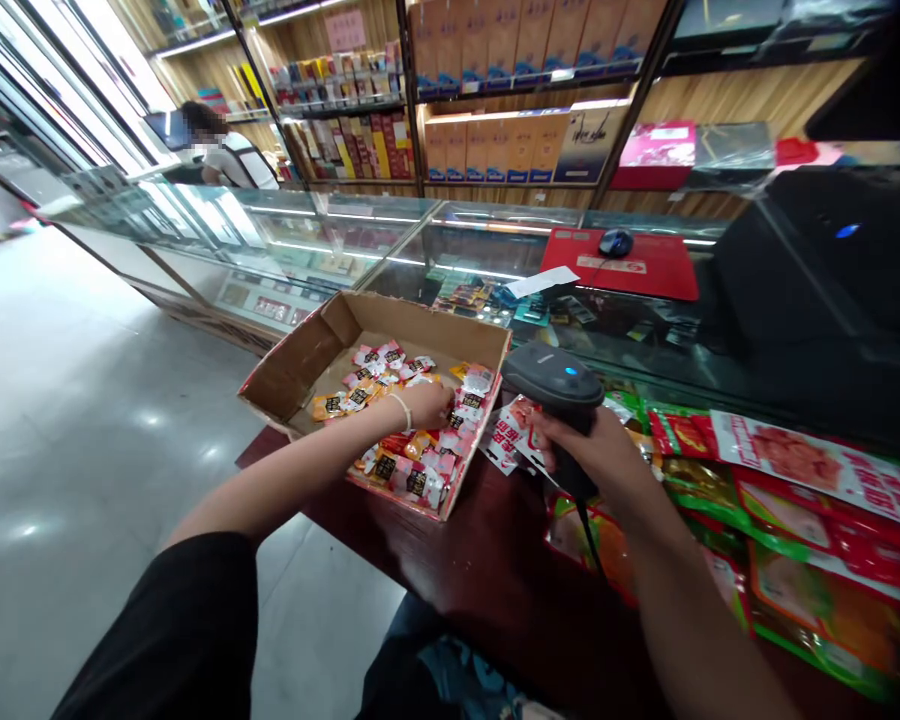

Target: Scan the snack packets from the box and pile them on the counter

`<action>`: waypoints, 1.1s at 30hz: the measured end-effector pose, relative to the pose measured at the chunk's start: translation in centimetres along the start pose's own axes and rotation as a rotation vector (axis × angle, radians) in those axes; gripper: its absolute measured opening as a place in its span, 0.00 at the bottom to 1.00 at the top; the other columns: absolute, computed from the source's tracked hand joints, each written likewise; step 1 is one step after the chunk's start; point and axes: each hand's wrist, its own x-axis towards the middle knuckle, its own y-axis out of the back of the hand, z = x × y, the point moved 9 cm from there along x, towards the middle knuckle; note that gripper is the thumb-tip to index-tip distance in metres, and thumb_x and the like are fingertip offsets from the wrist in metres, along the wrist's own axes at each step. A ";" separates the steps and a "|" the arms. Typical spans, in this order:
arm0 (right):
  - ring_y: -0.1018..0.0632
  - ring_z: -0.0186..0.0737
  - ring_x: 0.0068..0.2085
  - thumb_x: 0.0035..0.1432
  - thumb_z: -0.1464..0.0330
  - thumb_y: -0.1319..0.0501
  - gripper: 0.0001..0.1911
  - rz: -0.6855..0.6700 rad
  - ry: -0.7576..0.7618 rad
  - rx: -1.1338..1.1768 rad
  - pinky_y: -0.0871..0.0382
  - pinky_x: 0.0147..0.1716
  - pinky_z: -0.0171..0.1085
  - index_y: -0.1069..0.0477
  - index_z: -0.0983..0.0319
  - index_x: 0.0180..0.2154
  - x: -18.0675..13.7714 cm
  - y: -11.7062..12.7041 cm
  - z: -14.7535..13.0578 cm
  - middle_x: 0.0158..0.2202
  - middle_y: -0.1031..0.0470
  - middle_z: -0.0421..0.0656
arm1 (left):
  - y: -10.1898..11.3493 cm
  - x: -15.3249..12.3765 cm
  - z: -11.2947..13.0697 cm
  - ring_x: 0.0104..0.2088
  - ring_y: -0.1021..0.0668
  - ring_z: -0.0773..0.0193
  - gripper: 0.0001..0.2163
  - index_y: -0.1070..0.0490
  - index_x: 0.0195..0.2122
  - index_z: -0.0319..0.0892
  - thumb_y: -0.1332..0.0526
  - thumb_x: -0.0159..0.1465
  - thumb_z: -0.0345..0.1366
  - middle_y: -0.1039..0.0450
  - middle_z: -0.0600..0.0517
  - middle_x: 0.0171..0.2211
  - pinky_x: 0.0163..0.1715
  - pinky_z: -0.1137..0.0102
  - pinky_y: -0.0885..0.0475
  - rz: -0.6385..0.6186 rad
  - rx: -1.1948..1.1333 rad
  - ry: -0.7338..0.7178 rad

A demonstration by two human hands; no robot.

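Observation:
My right hand (596, 445) is wrapped round the handle of a black barcode scanner (551, 375), whose cable hangs down below it. Inside a shallow cardboard box (289, 380), my left hand (431, 405) reaches among small snack packets (416, 485) in pink, white and orange wrappers. Its fingers are curled at the packets by the box's right side; what they grip is hidden. Just behind the scanner lie white-and-red snack bags (506, 450), partly covered by my right hand. The box rests on a dark red wooden surface (465, 560), tilted in my view.
Larger snack bags (802, 530) are piled at the right. Beyond the box runs a glass display counter (375, 235) with a red mat (660, 270) and a mouse (615, 242). A dark monitor (832, 270) stands right. A person (244, 165) is at the far left.

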 end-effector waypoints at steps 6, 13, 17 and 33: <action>0.31 0.33 0.17 0.45 0.52 0.28 0.22 0.040 -0.025 0.091 0.36 0.17 0.33 0.31 0.60 0.30 -0.7 1.0 0.0 0.19 0.30 0.37 | 2.0 0.0 -1.7 0.30 0.23 0.60 0.03 0.24 0.29 0.41 0.35 0.52 0.31 0.23 0.50 0.28 0.30 0.71 0.34 0.035 -0.095 0.041; 0.31 0.33 0.17 0.45 0.50 0.29 0.22 0.053 0.020 0.112 0.36 0.17 0.33 0.31 0.61 0.29 -2.3 1.9 -1.7 0.17 0.31 0.37 | 12.2 -4.2 -2.6 0.24 0.27 0.67 0.09 0.26 0.35 0.40 0.39 0.60 0.40 0.26 0.54 0.25 0.24 0.74 0.36 0.575 -0.599 0.088; 0.31 0.33 0.17 0.48 0.49 0.31 0.22 0.067 0.051 0.112 0.36 0.17 0.33 0.31 0.60 0.28 -3.0 2.8 -2.0 0.17 0.31 0.38 | 15.3 -5.3 -0.1 0.25 0.26 0.68 0.08 0.28 0.38 0.42 0.38 0.60 0.39 0.28 0.55 0.26 0.29 0.74 0.30 0.783 -0.815 0.029; 0.31 0.34 0.17 0.50 0.48 0.33 0.22 0.074 0.059 0.021 0.36 0.18 0.34 0.32 0.60 0.25 -5.0 3.5 -2.9 0.16 0.31 0.39 | 12.1 -2.4 2.9 0.39 0.18 0.59 0.20 0.44 0.31 0.43 0.30 0.54 0.42 0.24 0.48 0.46 0.36 0.65 0.23 0.797 -1.572 -0.240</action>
